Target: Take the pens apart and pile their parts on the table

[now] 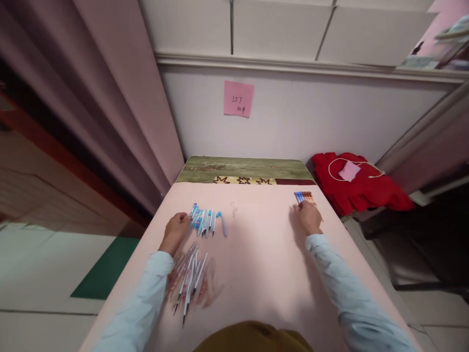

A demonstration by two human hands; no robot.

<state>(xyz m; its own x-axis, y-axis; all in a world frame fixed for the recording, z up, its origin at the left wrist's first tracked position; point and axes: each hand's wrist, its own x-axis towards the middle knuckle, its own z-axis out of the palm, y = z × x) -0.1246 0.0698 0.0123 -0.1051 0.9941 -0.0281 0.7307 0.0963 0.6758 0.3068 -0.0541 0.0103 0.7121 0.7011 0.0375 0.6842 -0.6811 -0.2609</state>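
Observation:
My left hand [176, 232] is at the left of the table, its fingers pinched together at the edge of a group of light-blue pens [207, 222]. What lies between those fingertips is too small to make out. Just below it spreads a loose pile of white pen refills and clear, orange-tinted pen barrels [190, 281], some with dark tips. Over at the far right, my right hand [309, 217] has its fingers closed at a tidy row of pens [305, 196] with blue and brown ends. Its fingers cover the lower part of the row, where a pen is gripped.
A pale pink cloth [264, 274] covers most of the table, with a green wood-patterned strip [249, 167] at the back. Beside the table on the right lies red fabric [359, 188] with a white cable. A pink note [238, 99] sticks to the wall; curtains [120, 98] hang left.

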